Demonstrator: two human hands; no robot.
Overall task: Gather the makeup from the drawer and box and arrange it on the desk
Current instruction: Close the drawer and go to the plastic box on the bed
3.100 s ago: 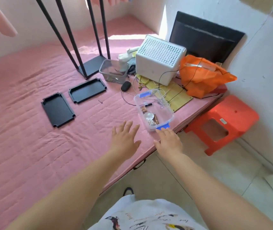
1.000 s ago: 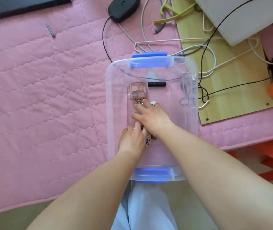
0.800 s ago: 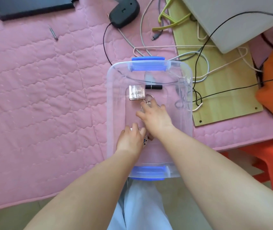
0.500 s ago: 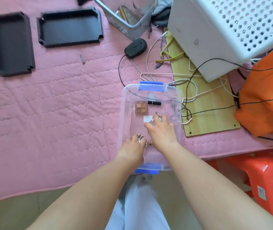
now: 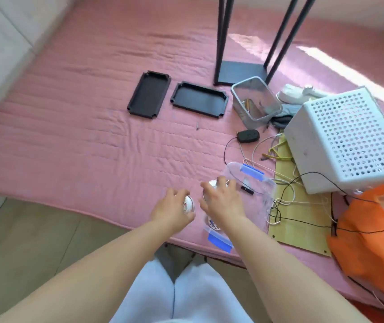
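Lifting out of the clear plastic box [image 5: 259,183], both hands now carry makeup: the left hand [image 5: 173,209] curls round a patterned round compact [image 5: 188,204], the right hand [image 5: 221,199] grips a silver compact [image 5: 213,183]. A black lipstick [image 5: 247,190] remains inside. Tangled cables [image 5: 279,183] crowd the pink quilted counter [image 5: 81,141] rightward; two black trays [image 5: 177,97] lie beyond

A single head-worn view is given, aimed forward and steeply down from close above the pink quilted worktop [image 5: 93,141], with both forearms seen.
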